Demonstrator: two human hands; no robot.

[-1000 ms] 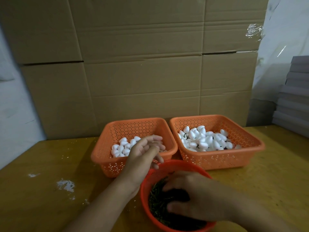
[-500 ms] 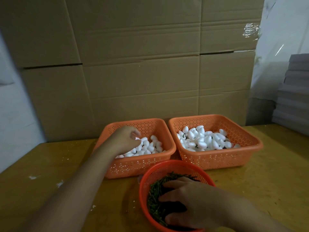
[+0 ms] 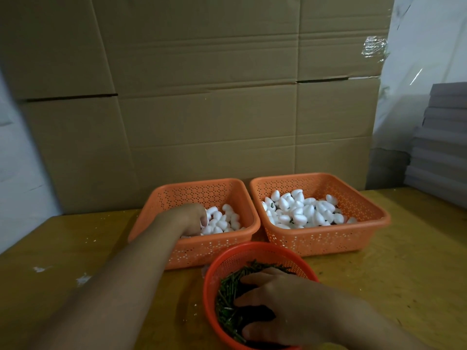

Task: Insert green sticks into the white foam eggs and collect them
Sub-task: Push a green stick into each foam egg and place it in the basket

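Note:
My left hand [image 3: 188, 218] reaches into the left orange basket [image 3: 161, 198], its fingers curled down among the plain white foam eggs [image 3: 222, 222]. Whether it holds an egg is hidden behind the hand. My right hand [image 3: 285, 306] lies arched over the green sticks [image 3: 227, 291] in the round red basket [image 3: 222, 263] near the front edge, fingers spread and touching the pile. The right orange basket [image 3: 328, 238] holds several white eggs [image 3: 303, 210], some showing green stick ends.
All three baskets stand on a yellow wooden table [image 3: 404, 261]. Large cardboard boxes [image 3: 202, 97] form a wall right behind the baskets. Grey flat stacks [image 3: 444, 137] sit at the far right. White foam crumbs [image 3: 82, 279] dot the table at left.
My left hand moved from above the red basket back into the left orange basket and now sits deeper among the eggs. My right hand stays in the sticks, shifting slightly.

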